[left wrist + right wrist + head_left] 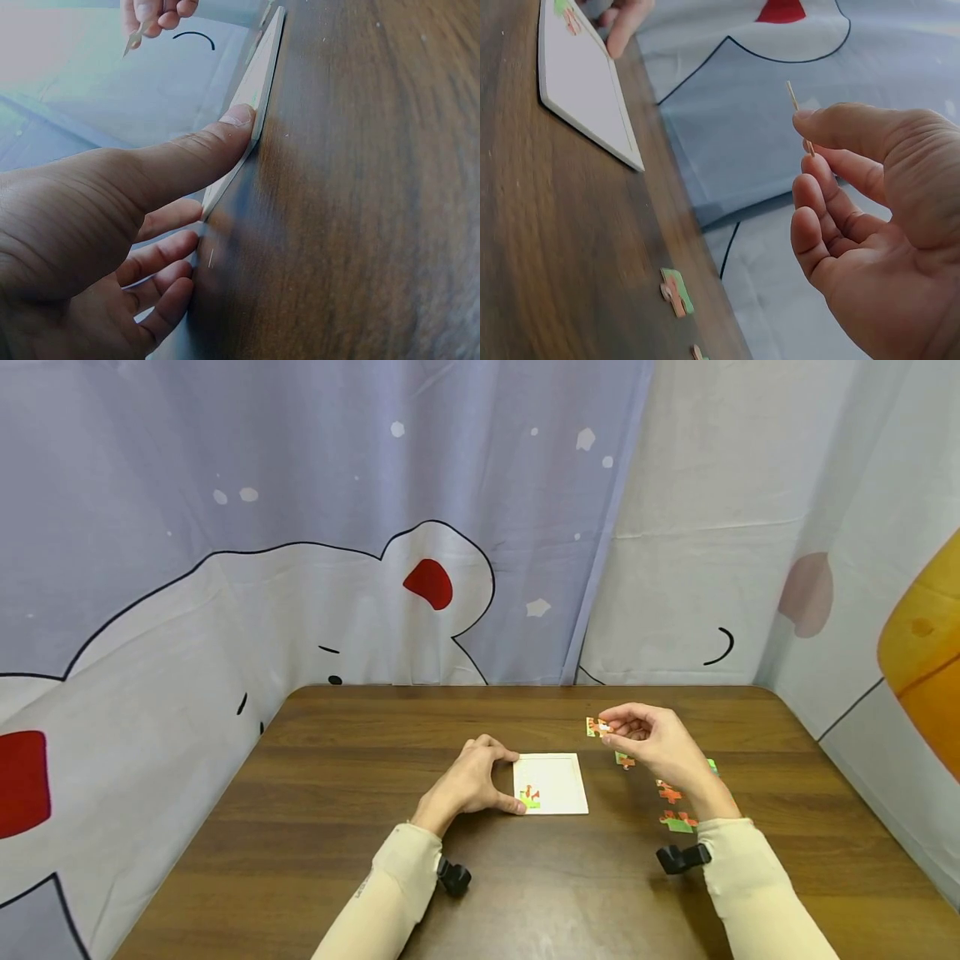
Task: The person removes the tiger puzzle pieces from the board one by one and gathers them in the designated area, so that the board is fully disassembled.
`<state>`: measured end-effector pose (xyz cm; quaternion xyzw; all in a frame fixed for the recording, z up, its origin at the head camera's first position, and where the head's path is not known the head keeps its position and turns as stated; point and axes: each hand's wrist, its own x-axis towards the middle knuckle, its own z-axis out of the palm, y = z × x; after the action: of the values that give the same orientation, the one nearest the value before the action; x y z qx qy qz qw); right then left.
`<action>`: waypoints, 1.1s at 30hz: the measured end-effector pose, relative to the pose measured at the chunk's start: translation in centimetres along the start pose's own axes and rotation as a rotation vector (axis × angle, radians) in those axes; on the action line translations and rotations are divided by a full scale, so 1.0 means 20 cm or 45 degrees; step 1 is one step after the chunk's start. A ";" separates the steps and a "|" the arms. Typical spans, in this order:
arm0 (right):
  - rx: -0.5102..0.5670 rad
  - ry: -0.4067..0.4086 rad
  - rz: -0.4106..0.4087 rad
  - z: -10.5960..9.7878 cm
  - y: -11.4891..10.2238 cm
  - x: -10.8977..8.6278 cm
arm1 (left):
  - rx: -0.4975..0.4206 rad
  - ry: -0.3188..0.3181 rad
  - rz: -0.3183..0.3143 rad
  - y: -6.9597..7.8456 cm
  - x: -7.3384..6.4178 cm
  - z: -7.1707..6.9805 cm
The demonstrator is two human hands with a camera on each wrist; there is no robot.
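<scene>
A square white puzzle board (562, 781) lies on the table, one green-and-red puzzle piece (530, 800) set in its near left corner. My left hand (467, 783) spans the board's left side, thumb at the near corner and index finger at the far one; in the left wrist view the thumb (195, 161) presses on the board's edge. Raised to the right of the board, my right hand (660, 750) pinches another puzzle piece (594, 727) between thumb and fingers. The right wrist view shows that piece (791, 95) edge-on, held above the table.
Several loose puzzle pieces lie right of the board: one piece (625, 761) below my right hand, others such as a red piece (670, 793) and a red-and-green piece (680, 824) near the right wrist. A patterned curtain (525, 527) hangs behind the wooden table (337, 777).
</scene>
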<state>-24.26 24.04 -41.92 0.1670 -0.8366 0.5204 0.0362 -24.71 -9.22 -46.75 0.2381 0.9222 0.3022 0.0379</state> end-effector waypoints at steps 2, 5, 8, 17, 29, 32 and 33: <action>-0.019 0.004 0.005 -0.02 0.00 -0.01 | -0.004 -0.008 -0.014 0.00 0.00 0.00; -0.053 -0.005 0.020 -0.04 0.01 -0.03 | 0.006 -0.006 -0.015 -0.01 0.00 0.00; -0.088 -0.011 0.039 -0.07 0.03 -0.05 | 0.011 0.004 -0.006 -0.01 -0.01 -0.01; -0.108 -0.037 0.077 -0.12 0.13 -0.14 | -0.006 0.001 -0.009 0.00 -0.01 0.00; -0.198 -0.143 0.174 -0.11 0.23 -0.20 | -0.012 0.003 0.000 0.00 -0.01 -0.01; -0.221 -0.157 0.181 -0.11 0.23 -0.20 | -0.017 0.005 -0.003 0.00 -0.01 -0.01; -0.227 -0.160 0.184 -0.11 0.23 -0.20 | -0.019 0.006 -0.005 0.00 -0.01 -0.01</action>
<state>-22.27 28.78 -45.78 0.1348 -0.8901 0.4337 -0.0391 -24.59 -9.41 -46.56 0.2352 0.9205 0.3096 0.0382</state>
